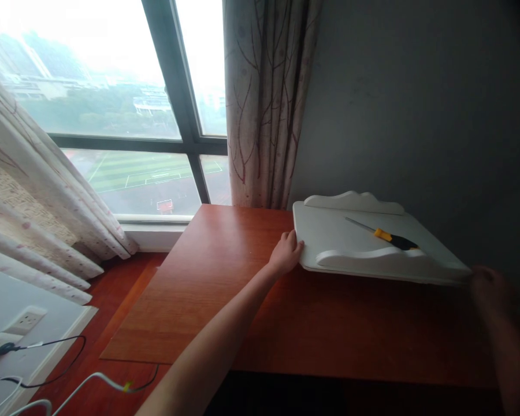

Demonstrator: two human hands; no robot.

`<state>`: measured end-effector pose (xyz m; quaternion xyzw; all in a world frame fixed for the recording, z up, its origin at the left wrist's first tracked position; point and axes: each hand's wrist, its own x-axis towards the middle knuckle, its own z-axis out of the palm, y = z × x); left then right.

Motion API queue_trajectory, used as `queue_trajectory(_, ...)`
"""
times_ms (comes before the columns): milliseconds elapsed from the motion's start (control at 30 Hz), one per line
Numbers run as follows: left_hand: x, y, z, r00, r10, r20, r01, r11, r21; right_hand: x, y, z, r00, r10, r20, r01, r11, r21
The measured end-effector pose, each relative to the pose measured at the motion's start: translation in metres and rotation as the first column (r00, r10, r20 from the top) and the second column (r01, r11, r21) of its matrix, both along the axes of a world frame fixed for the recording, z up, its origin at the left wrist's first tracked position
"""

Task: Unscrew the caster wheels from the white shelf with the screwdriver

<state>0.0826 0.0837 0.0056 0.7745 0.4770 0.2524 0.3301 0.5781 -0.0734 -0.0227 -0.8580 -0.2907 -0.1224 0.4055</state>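
Gripping: left hand [287, 253] has the left end of the white board [318, 228], fingers curled at the edge and thumb by the near corner.
Right hand: it's [491, 289] over at the near right corner of the board, but that side is so dark and blurry I honestly can't tell if it's grasping or just touching.
Board: sitting on the right part of the table, close to the wall [416, 110]. Pretty flat, with two wavy strips standing up along it, a far strip [353, 202] and a near strip [372, 263].
Screwdriver: yellow and black one [383, 234] lying on the board between the strips, tip to the far left, handle to the near right, handle end right by the near strip.
Table: reddish-brown wood [216, 260], kinda shiny toward the far left, way darker on the right.
Window: big one [112, 86] on the far left, dark frame, green sports field [147, 173] outside.
Curtains: branch-print curtain [264, 104] behind the table, plus another pale curtain [39, 190] on the left.
Near left corner: wall sockets [28, 320] with a black plug [4, 349] in one, loose cables around, red floor [99, 323] below.
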Motion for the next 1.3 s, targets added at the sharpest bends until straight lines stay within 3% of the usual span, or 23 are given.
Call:
queue_trajectory(167,-0.001,0.0,-0.003,1.0,-0.011,0.023,0.011,1.0,0.016,-0.008,-0.005,0.012,0.995,-0.006,-0.104,-0.024,0.956,-0.292)
queue_trajectory(367,-0.007,-0.007,-0.006,0.998,-0.014,0.063,0.013,1.0,0.024,-0.01,-0.012,0.012,0.995,-0.013,-0.099,-0.029,0.912,-0.41)
queue_trajectory(667,-0.031,-0.013,-0.004,0.993,-0.043,0.107,0.039,0.999,0.038,-0.029,-0.032,0.01,0.987,0.046,-0.157,-0.098,0.934,-0.343)
queue_trajectory(933,-0.063,-0.027,0.0,0.981,-0.079,0.175,0.072,0.996,0.046,-0.047,-0.047,-0.005,0.983,0.178,-0.048,-0.184,0.948,-0.262)
queue_trajectory(1300,-0.138,-0.042,0.003,0.953,0.037,0.301,-0.026,0.999,-0.043,-0.133,-0.057,-0.009,0.939,0.315,0.137,-0.281,0.934,-0.222)
